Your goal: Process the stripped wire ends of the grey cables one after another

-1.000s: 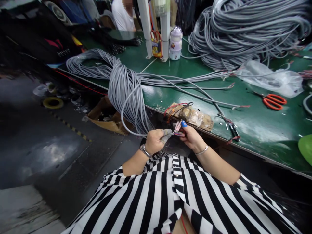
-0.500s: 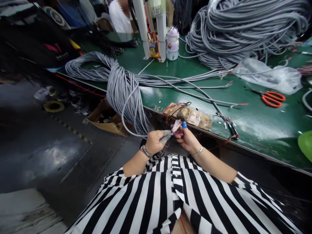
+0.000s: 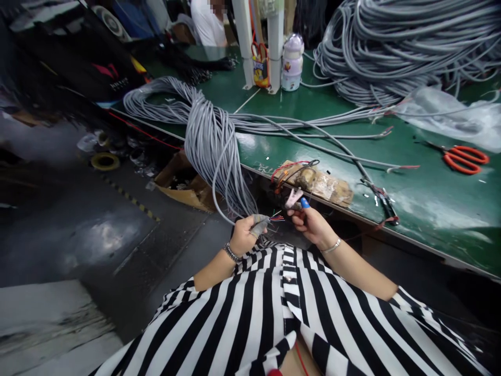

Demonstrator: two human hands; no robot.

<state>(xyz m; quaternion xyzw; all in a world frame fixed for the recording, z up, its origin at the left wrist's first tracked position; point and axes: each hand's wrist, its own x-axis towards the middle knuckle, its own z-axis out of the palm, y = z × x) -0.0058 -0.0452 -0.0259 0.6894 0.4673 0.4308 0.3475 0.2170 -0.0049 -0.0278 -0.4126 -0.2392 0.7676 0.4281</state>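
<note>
The bare left forearm (image 3: 215, 270) angles toward two o'clock, its left hand (image 3: 242, 236) curled tight, grey-covered fingertips (image 3: 258, 225) pressed together; the bare right forearm (image 3: 360, 265) angles toward ten o'clock, its right hand (image 3: 316, 227) curled, blue-tipped thumb (image 3: 305, 203) raised.

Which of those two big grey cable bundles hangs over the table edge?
The left bundle, drooping near the left hand; the right bundle lies heaped farther back on the table.
</note>
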